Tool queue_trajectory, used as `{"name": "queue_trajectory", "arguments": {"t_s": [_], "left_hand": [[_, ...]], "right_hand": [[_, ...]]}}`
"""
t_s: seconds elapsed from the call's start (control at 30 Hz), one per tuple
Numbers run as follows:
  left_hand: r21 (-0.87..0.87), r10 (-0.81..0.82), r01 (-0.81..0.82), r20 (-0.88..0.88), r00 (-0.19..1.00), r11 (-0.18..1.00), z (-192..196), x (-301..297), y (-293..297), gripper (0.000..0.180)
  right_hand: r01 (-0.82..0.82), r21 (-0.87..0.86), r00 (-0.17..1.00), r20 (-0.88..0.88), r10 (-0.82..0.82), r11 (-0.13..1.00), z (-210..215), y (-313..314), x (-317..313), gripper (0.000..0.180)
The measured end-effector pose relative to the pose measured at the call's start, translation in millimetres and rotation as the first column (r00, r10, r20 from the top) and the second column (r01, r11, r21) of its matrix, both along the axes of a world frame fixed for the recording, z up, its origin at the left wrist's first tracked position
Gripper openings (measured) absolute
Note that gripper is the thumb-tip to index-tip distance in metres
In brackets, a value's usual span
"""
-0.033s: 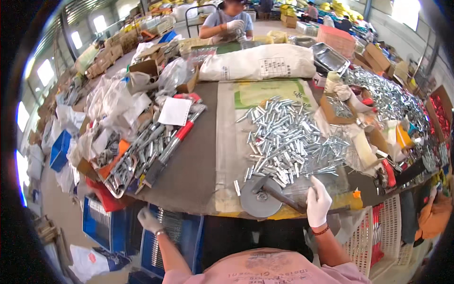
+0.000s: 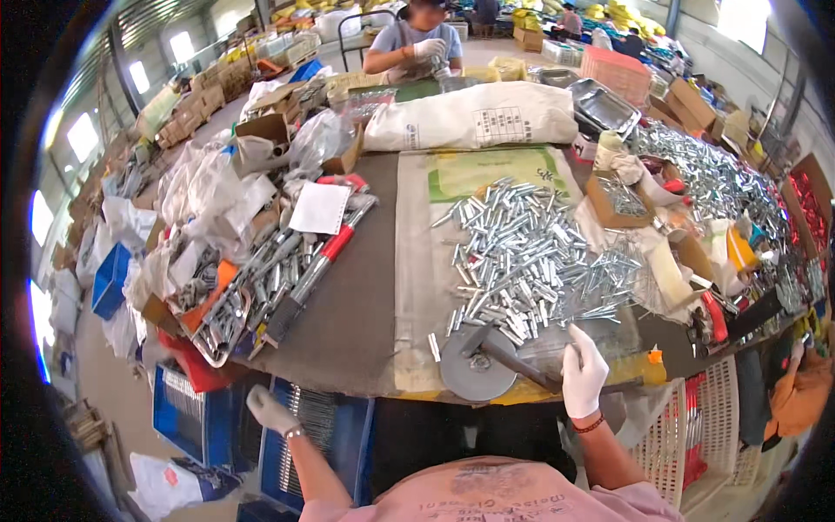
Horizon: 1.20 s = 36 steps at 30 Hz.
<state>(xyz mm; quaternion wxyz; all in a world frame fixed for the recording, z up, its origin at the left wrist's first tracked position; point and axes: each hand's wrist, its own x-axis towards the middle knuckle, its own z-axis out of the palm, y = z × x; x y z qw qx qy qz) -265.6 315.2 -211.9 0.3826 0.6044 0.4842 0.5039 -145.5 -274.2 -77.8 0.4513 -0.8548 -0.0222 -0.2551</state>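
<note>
Gloved hands at a bench of metal pins.

The right hand [image 2: 583, 376] pinches a small pin, barely visible, beside a hammer [image 2: 513, 358] resting on a round steel disc [image 2: 474, 370] at the table edge [image 2: 348, 383]. The left hand [image 2: 270, 409] hangs below over a blue crate [image 2: 317, 435]; its grip is unclear. The pin pile [image 2: 531, 261] lies ahead.

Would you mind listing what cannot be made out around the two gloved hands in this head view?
- Left hand: hangs below the table edge over a blue crate; whether it holds anything is too small to tell.
- Right hand: its back faces the camera, hiding the fingertips and any small part.
- Hammer: handle end hidden under that hand.
- Metal pins: too small to tell apart.
</note>
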Motion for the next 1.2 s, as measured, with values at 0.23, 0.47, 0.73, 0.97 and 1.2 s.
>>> {"name": "queue_trajectory", "arguments": {"t_s": [0.23, 0.47, 0.73, 0.97, 1.2], "left_hand": [[0.452, -0.49, 0.539, -0.233, 0.84, 0.71, 176, 59, -170, 0.026], [0.249, -0.709, 0.911, -0.573, 0.412, 0.327, 172, 112, -265, 0.058], [0.264, -0.648, 0.943, -0.685, 0.332, 0.204, 154, 124, -274, 0.06], [0.32, -0.583, 0.946, -0.758, 0.293, 0.06, 171, 116, -277, 0.061], [0.301, -0.576, 0.953, -0.771, 0.271, 0.044, 166, 118, -276, 0.053]], "right_hand": [[0.014, -0.031, 0.996, 0.093, -0.011, 0.999, 21, 7, -1, 0.032], [0.059, 0.229, 0.998, -0.031, -0.053, 0.972, 44, 5, 1, 0.062], [0.38, 0.603, 0.828, 0.116, -0.548, 0.702, 112, -138, -31, 0.077], [0.473, 0.62, 0.803, -0.01, -0.596, 0.626, 112, -133, -33, 0.075], [0.42, 0.637, 0.818, 0.042, -0.573, 0.646, 98, -135, -20, 0.072]]}}
